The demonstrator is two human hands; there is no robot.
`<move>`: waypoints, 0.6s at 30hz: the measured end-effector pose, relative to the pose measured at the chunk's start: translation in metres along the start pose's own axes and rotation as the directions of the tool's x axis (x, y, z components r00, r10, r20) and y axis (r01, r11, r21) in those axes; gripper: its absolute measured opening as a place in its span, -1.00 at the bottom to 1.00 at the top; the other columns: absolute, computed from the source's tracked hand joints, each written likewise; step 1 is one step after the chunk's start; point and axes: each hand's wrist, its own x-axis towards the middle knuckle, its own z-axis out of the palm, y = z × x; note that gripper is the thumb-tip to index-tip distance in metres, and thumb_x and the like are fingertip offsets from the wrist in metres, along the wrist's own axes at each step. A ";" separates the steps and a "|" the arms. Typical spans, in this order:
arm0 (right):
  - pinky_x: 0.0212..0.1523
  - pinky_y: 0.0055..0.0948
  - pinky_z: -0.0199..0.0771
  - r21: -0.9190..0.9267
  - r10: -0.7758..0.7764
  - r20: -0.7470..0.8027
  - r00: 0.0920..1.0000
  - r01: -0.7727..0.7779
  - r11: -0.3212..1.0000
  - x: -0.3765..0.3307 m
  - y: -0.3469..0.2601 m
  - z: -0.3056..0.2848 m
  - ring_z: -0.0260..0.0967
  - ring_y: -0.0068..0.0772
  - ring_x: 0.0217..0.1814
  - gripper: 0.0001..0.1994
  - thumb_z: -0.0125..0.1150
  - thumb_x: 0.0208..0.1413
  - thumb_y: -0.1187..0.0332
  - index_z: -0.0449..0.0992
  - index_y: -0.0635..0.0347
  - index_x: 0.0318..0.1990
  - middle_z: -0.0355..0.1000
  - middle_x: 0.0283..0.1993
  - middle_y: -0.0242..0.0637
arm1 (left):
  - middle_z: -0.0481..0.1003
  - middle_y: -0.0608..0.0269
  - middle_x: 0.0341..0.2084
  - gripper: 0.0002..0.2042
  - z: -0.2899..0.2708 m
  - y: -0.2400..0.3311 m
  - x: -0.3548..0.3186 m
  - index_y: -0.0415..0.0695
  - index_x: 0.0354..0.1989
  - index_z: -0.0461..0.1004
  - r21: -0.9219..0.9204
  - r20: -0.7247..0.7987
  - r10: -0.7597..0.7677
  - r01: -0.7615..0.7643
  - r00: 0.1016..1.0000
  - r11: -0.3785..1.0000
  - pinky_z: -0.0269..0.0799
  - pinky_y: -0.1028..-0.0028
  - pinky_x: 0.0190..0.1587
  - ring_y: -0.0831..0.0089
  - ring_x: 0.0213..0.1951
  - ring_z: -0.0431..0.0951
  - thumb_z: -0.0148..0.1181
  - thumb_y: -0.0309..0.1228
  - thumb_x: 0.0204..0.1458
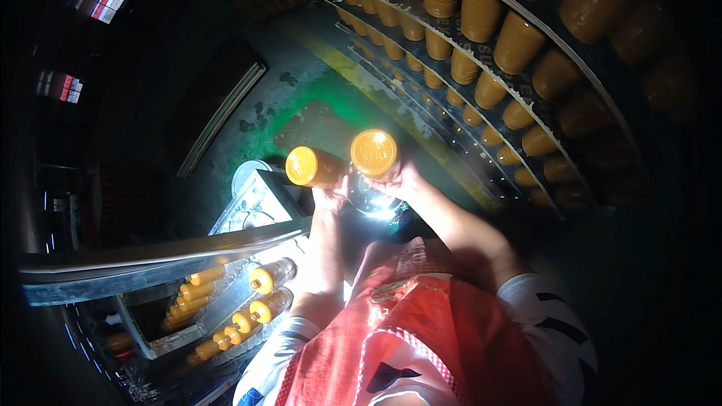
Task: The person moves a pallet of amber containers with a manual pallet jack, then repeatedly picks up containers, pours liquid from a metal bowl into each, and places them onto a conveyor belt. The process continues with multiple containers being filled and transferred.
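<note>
My left hand (332, 197) is closed around a jar (310, 167) with orange-brown contents, held tilted so that its round orange end faces up. Beside it, my right hand (407, 181) grips a second jar (374, 153) of the same kind, its round end also upward, with raised marks on it. The two jars are close together but apart, in front of my red apron (421, 316). Strong glare lies just below the right jar, around a shiny round shape (374, 197) that I cannot make out. Most of the fingers are hidden behind the jars.
Tall racks (519, 11) with several tiers of filled orange-brown jars (481, 13) stand on the right. At lower left, rows of jars (271, 306) lie below a long rail (150, 256). A flat panel (226, 116) leans farther back, over a green-lit floor (331, 105).
</note>
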 end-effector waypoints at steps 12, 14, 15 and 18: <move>-0.08 -0.17 0.59 0.063 -0.045 0.146 0.988 0.036 0.997 -0.015 0.024 -0.013 0.52 -0.23 -0.13 -0.56 0.04 0.27 -0.07 0.53 0.16 -0.12 0.54 -0.15 -0.17 | 0.57 0.05 -0.20 -0.62 0.022 -0.009 -0.029 -0.18 -0.04 0.46 -0.031 0.003 -0.013 0.013 1.000 0.999 0.62 0.15 -0.10 0.08 -0.11 0.59 0.05 -0.10 0.21; -0.11 -0.16 0.60 0.051 -0.076 0.260 0.963 0.065 0.997 -0.013 0.024 -0.048 0.52 -0.23 -0.17 -0.63 0.02 0.30 0.03 0.53 0.17 -0.15 0.55 -0.20 -0.14 | 0.55 0.07 -0.25 -0.67 0.029 -0.028 -0.065 -0.19 -0.07 0.47 0.101 0.017 0.030 -0.032 0.999 0.994 0.58 0.15 -0.09 0.12 -0.18 0.57 0.09 -0.18 0.19; -0.12 -0.15 0.60 0.004 -0.087 0.315 0.945 0.091 0.996 -0.011 0.025 -0.072 0.52 -0.22 -0.18 -0.67 0.01 0.32 0.09 0.54 0.17 -0.18 0.55 -0.22 -0.13 | 0.54 0.08 -0.27 -0.70 0.030 -0.037 -0.087 -0.19 -0.08 0.47 0.158 0.022 0.060 -0.063 0.998 0.986 0.56 0.16 -0.09 0.14 -0.21 0.57 0.10 -0.22 0.17; -0.07 0.03 0.60 -0.064 -0.098 0.348 0.932 0.128 0.990 -0.033 0.019 -0.151 0.47 0.05 0.02 -0.62 -0.03 0.30 -0.05 0.49 -0.09 0.08 0.49 0.04 -0.09 | 0.57 0.01 -0.17 -0.59 -0.034 -0.059 -0.127 -0.23 0.03 0.45 0.533 0.248 0.175 -0.285 0.953 0.797 0.56 0.11 -0.06 0.12 -0.18 0.60 0.17 -0.15 0.17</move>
